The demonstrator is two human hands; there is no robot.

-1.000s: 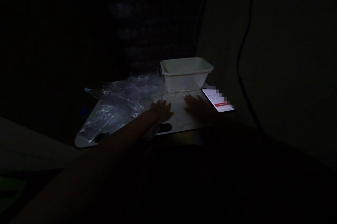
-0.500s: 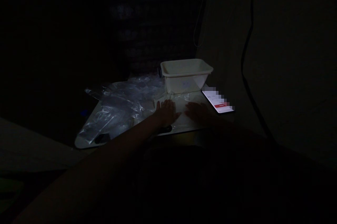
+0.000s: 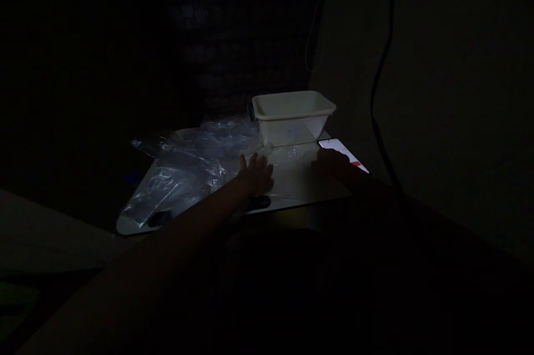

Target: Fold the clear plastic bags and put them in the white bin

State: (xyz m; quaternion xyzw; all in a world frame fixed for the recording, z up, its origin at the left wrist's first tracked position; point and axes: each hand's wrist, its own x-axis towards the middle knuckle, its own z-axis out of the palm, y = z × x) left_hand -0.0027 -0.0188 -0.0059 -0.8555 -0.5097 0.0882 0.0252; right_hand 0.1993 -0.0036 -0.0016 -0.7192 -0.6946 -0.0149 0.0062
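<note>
My left hand [image 3: 255, 175] rests with its fingers spread near the front middle of a small white table [image 3: 311, 185], on or just above a thin clear sheet. Left of it lies a heap of clear plastic bags [image 3: 183, 163]. My right hand [image 3: 331, 162] is over the right part of the table, in front of a lit phone [image 3: 344, 150] and covering part of it. Its fingers are dark and blurred, so their shape is unclear. A white tub [image 3: 294, 118] stands behind both hands.
Two dark slots lie along the table's front edge, one of them a dark oval [image 3: 259, 202] beside my left wrist. A dark cable [image 3: 377, 121] hangs on the right, and a thin cord loops down behind the tub. The surroundings are very dark.
My right hand has moved right, away from my left hand, and now covers part of the phone. My left hand has shifted slightly left, its fingers more spread.
</note>
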